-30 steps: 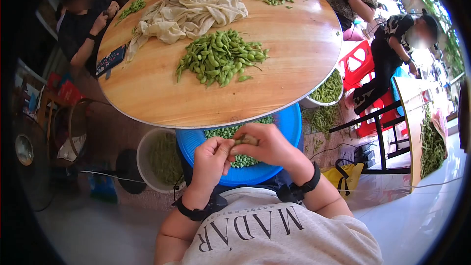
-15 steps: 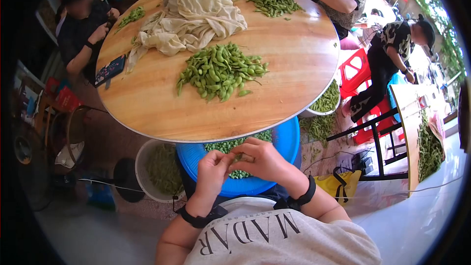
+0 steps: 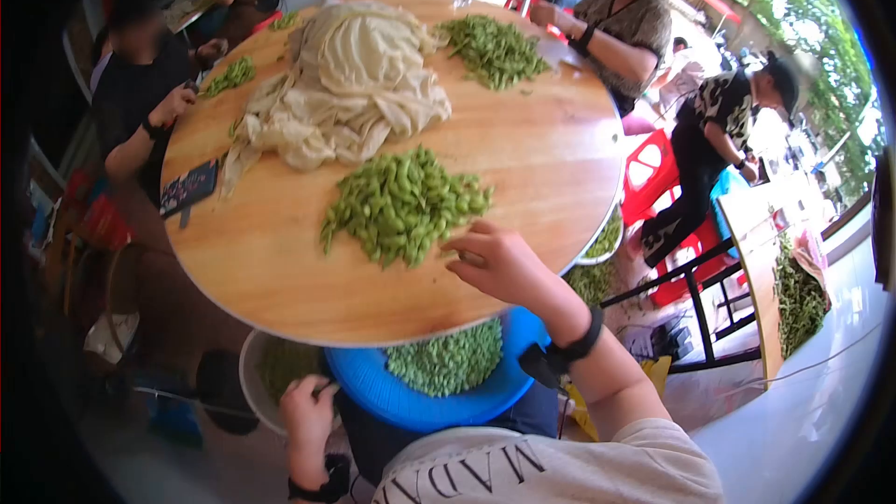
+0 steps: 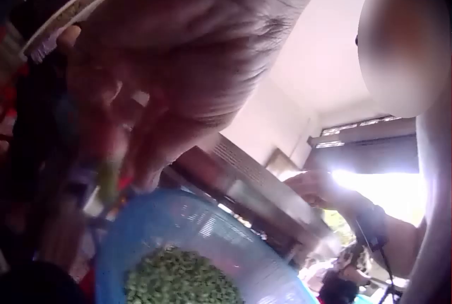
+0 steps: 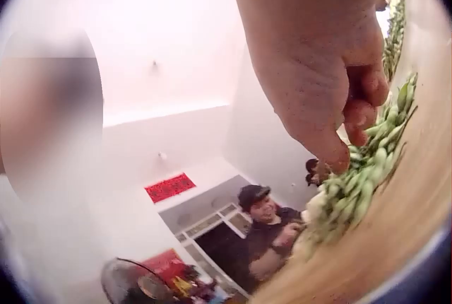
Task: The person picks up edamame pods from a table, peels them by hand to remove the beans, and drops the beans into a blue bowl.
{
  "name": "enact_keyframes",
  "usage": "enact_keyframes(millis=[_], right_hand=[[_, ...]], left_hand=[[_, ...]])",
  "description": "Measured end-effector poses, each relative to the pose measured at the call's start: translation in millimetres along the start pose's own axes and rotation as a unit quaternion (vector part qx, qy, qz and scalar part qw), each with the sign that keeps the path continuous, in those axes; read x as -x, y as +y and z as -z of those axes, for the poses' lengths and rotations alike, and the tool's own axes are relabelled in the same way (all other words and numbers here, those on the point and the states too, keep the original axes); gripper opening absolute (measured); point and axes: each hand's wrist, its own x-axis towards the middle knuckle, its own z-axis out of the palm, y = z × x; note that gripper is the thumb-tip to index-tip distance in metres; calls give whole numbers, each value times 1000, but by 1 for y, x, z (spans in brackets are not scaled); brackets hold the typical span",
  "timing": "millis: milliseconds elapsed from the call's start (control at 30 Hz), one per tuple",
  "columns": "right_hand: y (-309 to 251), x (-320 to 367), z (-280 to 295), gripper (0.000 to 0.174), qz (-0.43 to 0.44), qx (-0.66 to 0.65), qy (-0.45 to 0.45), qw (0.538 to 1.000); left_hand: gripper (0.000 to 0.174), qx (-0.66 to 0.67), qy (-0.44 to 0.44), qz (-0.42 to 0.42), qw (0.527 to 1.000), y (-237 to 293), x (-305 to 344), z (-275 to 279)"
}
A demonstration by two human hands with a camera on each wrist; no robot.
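Note:
My right hand is over the round table, fingers loosely bent, right at the near edge of a pile of green soybean pods. In the right wrist view its thumb and fingers overlap the pods. Lower left, my left hand is at the rim of a pale bucket. A small dark pod is pinched at its fingertips; the left wrist view is blurred there. Between the hands, a blue basin holds shelled green beans.
A crumpled cream cloth covers the far middle of the wooden table. Another pod pile lies at the back right, and a dark phone at the left edge. People sit around; red stools stand to the right.
My hands, together over the basin earlier, have separated. The right has reached forward to the pod pile; the left has moved down and left to the bucket. The head view has tilted up.

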Motion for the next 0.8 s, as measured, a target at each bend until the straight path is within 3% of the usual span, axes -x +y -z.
enact_keyframes(millis=[33,67,133,233,267,400,500,567,633,667,800], right_hand=[[15,-21,-6,25,27,45,30,998],[27,-35,-10,24,52,86,57,993],[34,-45,-10,22,48,124,10,991],[45,-48,-8,20,65,120,-7,991],[42,-46,0,20,55,106,-14,993],[29,-47,26,20,-20,53,-39,998],[31,-48,30,21,-55,82,-22,995],[22,-41,33,21,-83,-15,-6,996],[10,-33,34,21,-123,-95,-23,988],[-7,-28,38,21,-165,-147,-52,974],[-26,4,21,21,-148,-299,-132,933]], left_hand=[[25,-102,12,6,995,-8,2,7],[30,-116,39,11,992,-8,4,11],[35,-137,77,-11,988,-17,3,15],[29,54,21,155,986,-15,-2,18],[20,137,23,169,976,9,-4,22],[12,232,13,4,972,54,-17,21],[13,218,-8,-139,966,87,-31,18],[17,148,22,-272,950,108,-37,13],[20,142,59,-332,931,131,-44,3],[20,139,63,-321,935,144,-42,0],[21,69,101,-366,923,168,-45,-12]])
